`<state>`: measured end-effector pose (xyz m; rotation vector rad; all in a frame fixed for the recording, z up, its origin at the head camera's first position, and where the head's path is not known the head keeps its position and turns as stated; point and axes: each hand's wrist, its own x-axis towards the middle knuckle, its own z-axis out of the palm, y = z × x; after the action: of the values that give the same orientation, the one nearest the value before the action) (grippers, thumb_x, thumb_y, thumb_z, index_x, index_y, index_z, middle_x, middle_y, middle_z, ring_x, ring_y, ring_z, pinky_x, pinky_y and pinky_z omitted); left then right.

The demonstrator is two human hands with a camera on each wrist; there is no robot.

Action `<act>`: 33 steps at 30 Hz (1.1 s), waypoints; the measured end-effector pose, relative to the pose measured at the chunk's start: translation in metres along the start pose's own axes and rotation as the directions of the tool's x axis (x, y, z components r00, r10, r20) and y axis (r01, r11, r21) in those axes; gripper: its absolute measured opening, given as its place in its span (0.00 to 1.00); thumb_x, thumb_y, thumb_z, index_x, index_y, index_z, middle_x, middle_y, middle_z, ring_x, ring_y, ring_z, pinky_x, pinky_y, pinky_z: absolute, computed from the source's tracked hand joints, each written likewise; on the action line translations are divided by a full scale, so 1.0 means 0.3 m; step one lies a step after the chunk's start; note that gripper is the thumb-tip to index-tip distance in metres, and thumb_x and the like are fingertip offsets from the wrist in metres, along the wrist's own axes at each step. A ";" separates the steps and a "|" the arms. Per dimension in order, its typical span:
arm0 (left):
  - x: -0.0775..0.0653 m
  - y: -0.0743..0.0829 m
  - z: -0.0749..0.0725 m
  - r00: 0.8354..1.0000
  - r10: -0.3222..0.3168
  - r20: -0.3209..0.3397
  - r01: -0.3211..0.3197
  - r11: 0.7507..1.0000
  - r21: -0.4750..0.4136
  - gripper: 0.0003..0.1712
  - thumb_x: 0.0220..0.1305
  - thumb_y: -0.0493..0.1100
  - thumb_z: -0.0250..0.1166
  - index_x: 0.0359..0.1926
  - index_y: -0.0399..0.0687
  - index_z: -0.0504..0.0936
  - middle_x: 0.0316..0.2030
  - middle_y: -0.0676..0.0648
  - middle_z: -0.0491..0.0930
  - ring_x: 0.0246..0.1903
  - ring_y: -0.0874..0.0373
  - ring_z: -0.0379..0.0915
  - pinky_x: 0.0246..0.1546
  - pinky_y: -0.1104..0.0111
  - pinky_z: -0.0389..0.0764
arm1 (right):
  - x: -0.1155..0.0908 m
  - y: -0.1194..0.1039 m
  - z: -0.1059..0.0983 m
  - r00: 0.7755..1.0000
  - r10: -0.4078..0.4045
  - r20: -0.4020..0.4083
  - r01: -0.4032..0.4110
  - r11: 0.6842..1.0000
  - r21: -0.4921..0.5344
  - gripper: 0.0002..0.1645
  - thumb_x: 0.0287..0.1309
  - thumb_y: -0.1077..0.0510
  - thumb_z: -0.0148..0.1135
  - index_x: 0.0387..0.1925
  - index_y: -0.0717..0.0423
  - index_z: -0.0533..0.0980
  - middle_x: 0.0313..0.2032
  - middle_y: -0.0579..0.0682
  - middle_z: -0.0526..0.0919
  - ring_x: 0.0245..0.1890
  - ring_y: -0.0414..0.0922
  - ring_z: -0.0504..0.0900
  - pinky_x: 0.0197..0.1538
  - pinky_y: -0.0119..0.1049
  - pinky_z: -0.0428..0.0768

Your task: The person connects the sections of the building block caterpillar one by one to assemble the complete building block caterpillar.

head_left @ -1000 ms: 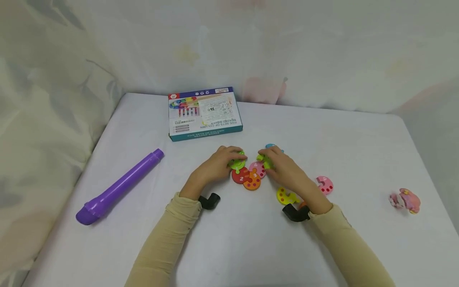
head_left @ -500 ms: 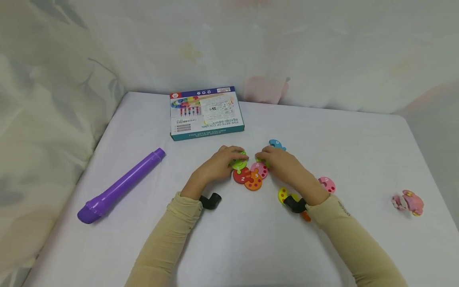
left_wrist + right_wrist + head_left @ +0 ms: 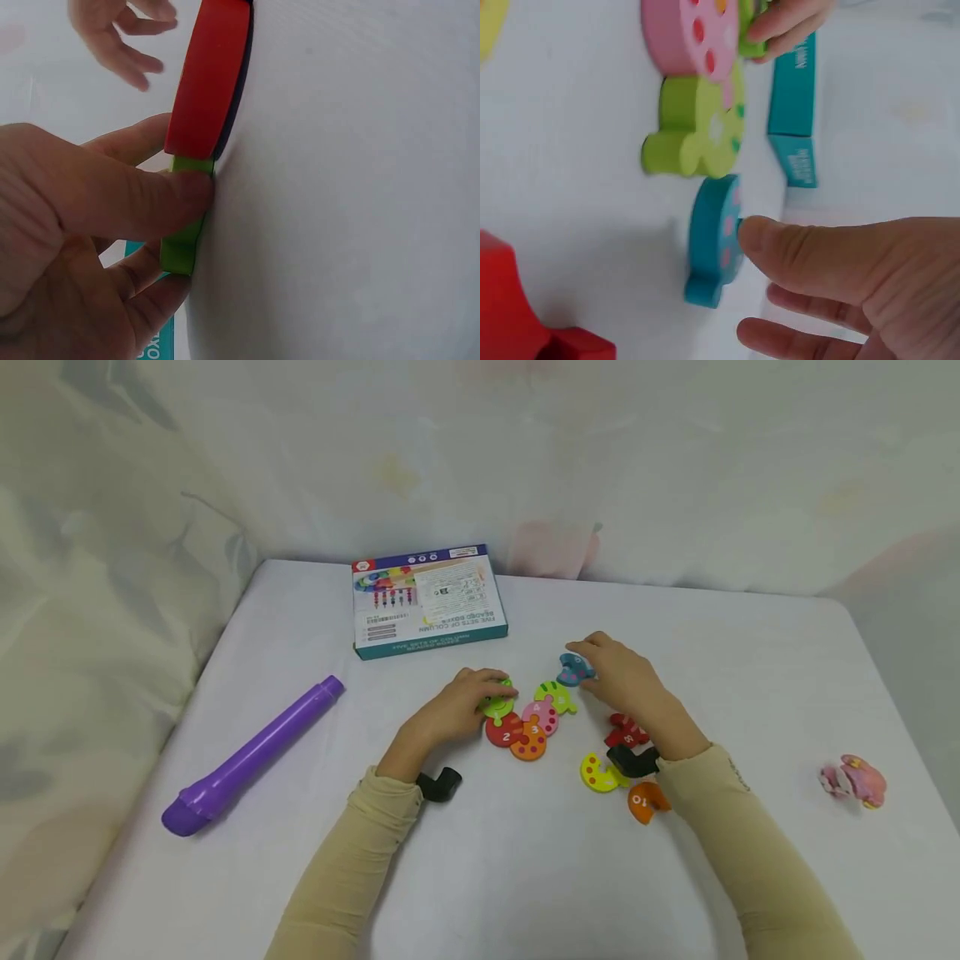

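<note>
My left hand (image 3: 454,704) pinches the green smiling-face puzzle piece (image 3: 496,707) between thumb and fingers; the left wrist view shows the thumb along its green edge (image 3: 178,255). Joined to it run a red piece 2 (image 3: 504,730), an orange piece 3 (image 3: 528,742), a pink piece 4 (image 3: 542,717) and a green striped piece 5 (image 3: 554,696). My right hand (image 3: 621,676) holds the blue piece (image 3: 574,670) with pink dots just beyond the striped one. In the right wrist view, my thumb meets the blue piece's edge (image 3: 705,232); part of the fingers' grip is hidden.
By my right wrist lie a red piece (image 3: 626,731), a yellow piece (image 3: 597,774) and an orange piece 10 (image 3: 646,802). A flat toy box (image 3: 430,602) lies at the back, a purple toy microphone (image 3: 255,752) at left, and a small pink toy (image 3: 855,780) at right.
My right hand has left the green piece 5, now joined to the pink piece, and moved up and right to the blue piece, which has turned. My left hand stays on the face piece.
</note>
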<state>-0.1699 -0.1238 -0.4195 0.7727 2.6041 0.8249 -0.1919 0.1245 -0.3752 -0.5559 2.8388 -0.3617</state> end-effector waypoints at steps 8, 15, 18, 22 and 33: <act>-0.006 0.000 0.006 1.000 -0.002 0.002 0.002 1.000 -0.004 0.27 0.57 0.28 0.58 0.56 0.54 0.77 0.61 0.48 0.67 0.56 0.52 0.60 0.58 0.62 0.65 | 0.062 0.012 0.031 0.993 0.044 0.109 -0.047 0.998 0.030 0.33 0.55 0.53 0.63 0.61 0.56 0.67 0.51 0.58 0.71 0.48 0.53 0.73 0.50 0.53 0.73; -0.006 0.009 0.003 1.000 -0.001 0.007 0.001 1.000 0.002 0.27 0.57 0.28 0.57 0.56 0.54 0.77 0.61 0.48 0.67 0.56 0.52 0.59 0.58 0.62 0.65 | 0.017 0.027 0.042 0.995 0.099 0.027 -0.101 0.993 0.060 0.35 0.52 0.51 0.65 0.59 0.60 0.67 0.50 0.60 0.71 0.43 0.55 0.73 0.50 0.51 0.73; -0.008 0.012 -0.001 1.000 0.002 0.002 -0.002 1.000 -0.001 0.27 0.57 0.27 0.57 0.56 0.53 0.77 0.61 0.48 0.67 0.56 0.52 0.60 0.58 0.62 0.65 | -0.038 0.027 0.042 0.996 0.094 0.001 -0.094 0.992 0.082 0.35 0.51 0.51 0.66 0.59 0.60 0.68 0.50 0.60 0.71 0.42 0.54 0.73 0.48 0.51 0.75; -0.008 0.009 -0.004 1.000 -0.001 -0.006 0.001 1.000 0.003 0.27 0.57 0.27 0.57 0.56 0.54 0.77 0.61 0.48 0.66 0.57 0.52 0.59 0.58 0.62 0.65 | -0.100 0.010 0.050 0.998 0.057 -0.019 -0.055 0.994 0.094 0.35 0.49 0.51 0.67 0.59 0.59 0.69 0.48 0.58 0.72 0.40 0.52 0.74 0.43 0.49 0.77; -0.005 0.007 -0.003 1.000 -0.008 -0.006 0.008 1.000 0.000 0.27 0.56 0.27 0.58 0.55 0.54 0.78 0.61 0.49 0.67 0.56 0.53 0.60 0.57 0.63 0.66 | -0.139 -0.029 0.090 0.999 0.007 -0.032 -0.005 0.999 0.044 0.36 0.47 0.51 0.69 0.58 0.60 0.70 0.46 0.56 0.74 0.35 0.47 0.74 0.40 0.42 0.77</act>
<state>-0.1683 -0.1239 -0.4173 0.7609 2.6105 0.8265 -0.1440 0.1278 -0.3911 -0.5373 2.8549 -0.4342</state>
